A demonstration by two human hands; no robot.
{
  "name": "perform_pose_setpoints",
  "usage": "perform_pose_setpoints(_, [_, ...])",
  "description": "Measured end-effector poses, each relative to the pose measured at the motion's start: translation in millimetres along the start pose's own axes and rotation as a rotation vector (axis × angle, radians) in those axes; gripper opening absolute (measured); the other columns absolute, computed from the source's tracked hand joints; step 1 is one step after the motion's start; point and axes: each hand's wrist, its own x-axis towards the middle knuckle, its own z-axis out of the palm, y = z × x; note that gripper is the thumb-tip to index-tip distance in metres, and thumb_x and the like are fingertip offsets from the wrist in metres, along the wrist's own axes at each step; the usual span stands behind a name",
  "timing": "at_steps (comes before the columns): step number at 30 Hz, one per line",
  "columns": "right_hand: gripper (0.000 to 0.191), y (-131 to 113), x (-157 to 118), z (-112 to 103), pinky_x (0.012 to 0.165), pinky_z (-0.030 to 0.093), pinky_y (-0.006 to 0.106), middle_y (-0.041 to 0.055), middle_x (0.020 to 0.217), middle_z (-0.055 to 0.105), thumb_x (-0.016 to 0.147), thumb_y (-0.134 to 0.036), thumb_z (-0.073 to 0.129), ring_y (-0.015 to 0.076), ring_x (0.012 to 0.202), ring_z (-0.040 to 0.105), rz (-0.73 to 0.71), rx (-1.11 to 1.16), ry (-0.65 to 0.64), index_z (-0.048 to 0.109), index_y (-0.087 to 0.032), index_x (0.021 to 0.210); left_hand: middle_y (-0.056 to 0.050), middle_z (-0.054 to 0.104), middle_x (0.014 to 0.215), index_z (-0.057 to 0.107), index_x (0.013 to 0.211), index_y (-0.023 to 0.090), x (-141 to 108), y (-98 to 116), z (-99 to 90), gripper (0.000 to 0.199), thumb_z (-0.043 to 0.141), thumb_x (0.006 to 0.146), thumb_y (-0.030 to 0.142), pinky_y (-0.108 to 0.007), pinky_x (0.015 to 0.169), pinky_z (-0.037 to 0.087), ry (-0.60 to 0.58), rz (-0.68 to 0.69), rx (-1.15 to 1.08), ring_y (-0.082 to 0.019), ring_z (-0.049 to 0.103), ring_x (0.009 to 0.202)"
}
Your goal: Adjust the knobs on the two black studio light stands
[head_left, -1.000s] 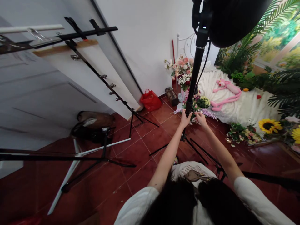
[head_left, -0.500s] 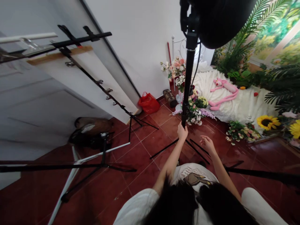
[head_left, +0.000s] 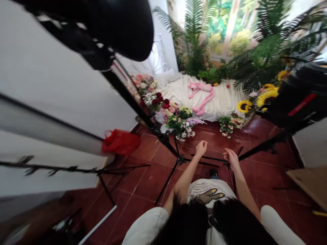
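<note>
My left hand (head_left: pixel 201 148) is closed in a loose fist above the red tiled floor (head_left: pixel 143 180), apart from the black light stand (head_left: pixel 135 105) on its left. Nothing shows in its fingers. To its right, my right hand (head_left: pixel 232 157) is raised with its fingers partly spread and holds nothing. Close beside that hand runs the leg of a second black stand (head_left: pixel 258 148), which carries a dark lamp (head_left: pixel 304 98). The first stand bears a large black lamp head (head_left: pixel 127 27) at the upper left.
Artificial flowers (head_left: pixel 176 119) and a cream blanket (head_left: pixel 178 90) with a pink plush toy (head_left: pixel 204 87) lie ahead. Palm fronds (head_left: pixel 192 41) stand behind. At left are a red bag (head_left: pixel 121 141), a clip rail (head_left: pixel 63 168) and a white pole (head_left: pixel 98 224).
The view has turned right, bringing the second lamp into sight. My left hand has let go of the light stand, which now stands left of it.
</note>
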Motion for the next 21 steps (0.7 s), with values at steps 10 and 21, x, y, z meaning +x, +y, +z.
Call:
perform_pose_setpoints(10, [0.033,-13,-31,-71,0.049,0.049,0.018,-0.0015,0.062,0.068,0.064,-0.041,0.076,0.0081,0.049,0.058,-0.083,0.196,0.245,0.07,-0.021,0.09,-0.007,0.068,0.099,0.061,0.098,0.02,34,142,109.3,0.027,0.045,0.095,0.042,-0.033,0.092,0.048,-0.427,0.47,-0.208,-0.017,0.063,0.094])
perform_pose_setpoints(21, [0.014,-69,-50,-112,0.056,0.05,0.021,-0.003,0.061,0.062,0.078,-0.033,0.065,0.009,0.052,0.057,-0.052,0.542,0.243,0.068,-0.023,0.087,-0.006,0.066,0.097,0.054,0.116,0.019,-2,231,221.5,0.048,0.037,0.095,0.059,-0.032,0.085,0.054,-0.746,0.449,-0.556,-0.016,0.065,0.09])
